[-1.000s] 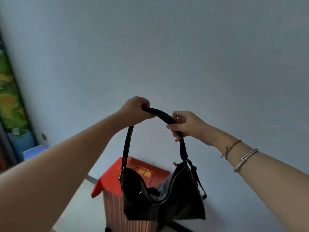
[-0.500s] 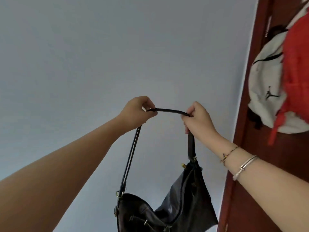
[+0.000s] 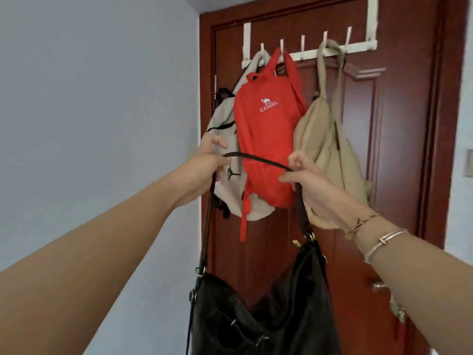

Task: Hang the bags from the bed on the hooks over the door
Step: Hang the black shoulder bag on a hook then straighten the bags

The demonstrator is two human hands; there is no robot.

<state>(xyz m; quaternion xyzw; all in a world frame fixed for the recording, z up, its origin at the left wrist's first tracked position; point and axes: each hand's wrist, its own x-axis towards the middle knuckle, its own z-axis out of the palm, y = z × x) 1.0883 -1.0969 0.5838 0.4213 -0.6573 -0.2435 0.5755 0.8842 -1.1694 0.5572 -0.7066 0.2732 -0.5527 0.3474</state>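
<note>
The person is holding a black leather shoulder bag (image 3: 266, 311) up in front of the dark red wooden door (image 3: 399, 124), spreading its thin black strap (image 3: 258, 160) between both hands. The left hand (image 3: 204, 162) is pinching the strap's left end between thumb and fingers, and the right hand (image 3: 307, 183) is closing around the right end; neither grip is holding anything else. The bag's body is hanging free below the hands, well under the white over-door hook rack (image 3: 309, 55). On the rack, a white backpack (image 3: 230, 149), a red nylon backpack (image 3: 268, 139) and a beige fabric tote (image 3: 325, 149) are already hanging. The step in hand appears to be carrying this bag to a hook. The next move is probably calling for lifting the strap above a free peg, seemingly the one between the red backpack and the tote or the one at far right, and lowering it on.
</note>
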